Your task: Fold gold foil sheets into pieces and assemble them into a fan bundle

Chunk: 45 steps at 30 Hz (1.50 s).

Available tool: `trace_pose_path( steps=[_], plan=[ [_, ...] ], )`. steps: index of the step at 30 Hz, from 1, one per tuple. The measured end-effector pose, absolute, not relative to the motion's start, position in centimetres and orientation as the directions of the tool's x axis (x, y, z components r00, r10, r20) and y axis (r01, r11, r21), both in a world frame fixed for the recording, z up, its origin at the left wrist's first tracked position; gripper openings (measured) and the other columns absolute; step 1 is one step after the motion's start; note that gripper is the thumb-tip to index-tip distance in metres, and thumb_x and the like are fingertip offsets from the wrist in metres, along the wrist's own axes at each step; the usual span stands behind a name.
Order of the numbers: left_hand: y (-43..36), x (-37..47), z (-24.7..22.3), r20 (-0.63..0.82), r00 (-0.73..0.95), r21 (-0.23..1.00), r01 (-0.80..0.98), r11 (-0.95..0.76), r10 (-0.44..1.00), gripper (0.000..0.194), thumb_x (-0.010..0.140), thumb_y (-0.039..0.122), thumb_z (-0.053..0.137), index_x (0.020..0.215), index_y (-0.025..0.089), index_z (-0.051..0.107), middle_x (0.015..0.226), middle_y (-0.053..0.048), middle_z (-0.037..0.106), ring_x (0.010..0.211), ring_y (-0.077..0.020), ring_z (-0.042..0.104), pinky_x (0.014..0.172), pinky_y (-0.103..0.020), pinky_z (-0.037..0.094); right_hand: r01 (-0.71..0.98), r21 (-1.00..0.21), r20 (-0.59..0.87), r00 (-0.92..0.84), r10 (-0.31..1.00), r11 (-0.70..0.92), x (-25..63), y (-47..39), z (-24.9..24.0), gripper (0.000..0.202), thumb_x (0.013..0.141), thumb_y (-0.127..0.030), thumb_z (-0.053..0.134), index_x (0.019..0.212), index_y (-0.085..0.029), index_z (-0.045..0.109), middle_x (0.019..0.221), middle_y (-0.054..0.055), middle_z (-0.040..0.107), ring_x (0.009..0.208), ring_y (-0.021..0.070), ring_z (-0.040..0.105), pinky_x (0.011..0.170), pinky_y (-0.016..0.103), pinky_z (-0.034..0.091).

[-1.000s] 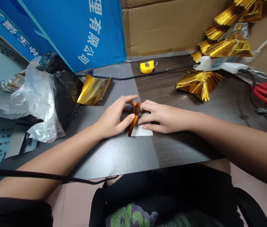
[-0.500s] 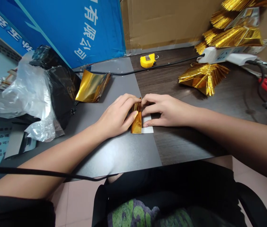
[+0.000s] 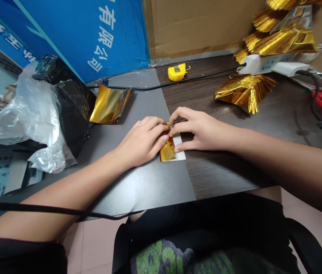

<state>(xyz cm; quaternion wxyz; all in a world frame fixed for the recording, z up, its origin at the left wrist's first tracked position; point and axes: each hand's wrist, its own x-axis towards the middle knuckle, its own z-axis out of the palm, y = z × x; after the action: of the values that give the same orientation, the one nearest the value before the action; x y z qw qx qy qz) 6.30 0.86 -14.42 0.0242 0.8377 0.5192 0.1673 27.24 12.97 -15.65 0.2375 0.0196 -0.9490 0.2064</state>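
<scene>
A small folded sheet of gold foil paper (image 3: 167, 152) lies on the desk between my hands, with a white strip (image 3: 180, 155) showing along its right side. Across the foil's upper left part rest the fingers of my left hand (image 3: 146, 140), thumb and fingertips pressing it down. My right hand (image 3: 196, 129) is curled at the right edge; its fingertips meet the foil close to the left fingers, and its thumb touches lower down. The upper part of the foil is mostly hidden by fingers. Further left stands a loose stack of gold foil sheets (image 3: 111, 104).
A yellow tape measure (image 3: 177, 72) and a black cable lie at the back. Tied gold foil bundles (image 3: 245, 93) and a white power strip (image 3: 263, 64) are to the right. At left are a black wrapped package (image 3: 71, 102) and a clear plastic bag (image 3: 41, 118).
The foil's gold flap now reaches further right over the white strip. My right fingertips have moved left onto the foil's edge, close to my left fingers.
</scene>
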Motion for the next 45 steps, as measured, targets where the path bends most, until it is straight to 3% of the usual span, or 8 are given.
trace_pose_path(
  steps=[5, 11, 16, 35, 45],
  plan=[
    [0.73, 6.07, -14.44, 0.232, 0.427, 0.225, 0.85, -0.476, 0.874, 0.041, 0.106, 0.045, 0.037, 0.119, 0.016, 0.062, 0.128, -0.01, 0.062, 0.117, -0.0254, 0.057, 0.093, -0.041, 0.046, -0.161, -0.427, 0.448, -0.892, 0.054, 0.89, 27.26, 13.21, -15.58, 0.038, 0.086, -0.052, 0.074, 0.095, -0.015, 0.075, 0.108, 0.011, 0.062, 0.1, 0.0213, 0.063, 0.087, 0.036, 0.052],
    [0.7, 6.12, -14.39, 0.224, 0.39, 0.269, 0.856, -0.441, 0.893, 0.035, 0.103, 0.043, 0.045, 0.119, 0.016, 0.06, 0.128, -0.011, 0.058, 0.117, -0.0244, 0.057, 0.097, -0.041, 0.045, -0.13, -0.4, 0.45, -0.89, 0.071, 0.907, 27.25, 12.85, -15.37, 0.027, 0.089, -0.039, 0.073, 0.089, -0.012, 0.073, 0.106, 0.012, 0.062, 0.096, 0.0204, 0.064, 0.085, 0.034, 0.053],
    [0.71, 6.22, -14.29, 0.208, 0.364, 0.29, 0.863, -0.413, 0.908, 0.031, 0.1, 0.041, 0.049, 0.118, 0.017, 0.058, 0.127, -0.01, 0.058, 0.117, -0.0251, 0.056, 0.097, -0.042, 0.045, -0.142, -0.397, 0.45, -0.891, 0.058, 0.907, 27.14, 12.7, -15.47, 0.028, 0.091, -0.039, 0.072, 0.105, -0.015, 0.075, 0.11, 0.012, 0.061, 0.1, 0.021, 0.063, 0.089, 0.037, 0.054],
    [0.68, 6.36, -14.13, 0.17, 0.34, 0.282, 0.882, -0.376, 0.925, 0.027, 0.101, 0.035, 0.044, 0.117, 0.016, 0.056, 0.128, -0.009, 0.058, 0.115, -0.0241, 0.054, 0.097, -0.042, 0.042, -0.127, -0.367, 0.434, -0.9, 0.049, 0.921, 27.08, 12.65, -15.88, 0.039, 0.091, -0.047, 0.07, 0.114, -0.015, 0.075, 0.112, 0.013, 0.057, 0.099, 0.0218, 0.061, 0.09, 0.04, 0.055],
    [0.57, 6.42, -14.26, 0.167, 0.336, 0.297, 0.879, -0.372, 0.927, 0.027, 0.101, 0.034, 0.042, 0.119, 0.017, 0.053, 0.131, -0.011, 0.055, 0.119, -0.0253, 0.052, 0.099, -0.044, 0.042, -0.11, -0.378, 0.416, -0.907, 0.062, 0.919, 27.14, 12.52, -15.82, 0.039, 0.091, -0.046, 0.069, 0.116, -0.016, 0.076, 0.116, 0.015, 0.057, 0.109, 0.0251, 0.059, 0.098, 0.044, 0.052]
  ],
)
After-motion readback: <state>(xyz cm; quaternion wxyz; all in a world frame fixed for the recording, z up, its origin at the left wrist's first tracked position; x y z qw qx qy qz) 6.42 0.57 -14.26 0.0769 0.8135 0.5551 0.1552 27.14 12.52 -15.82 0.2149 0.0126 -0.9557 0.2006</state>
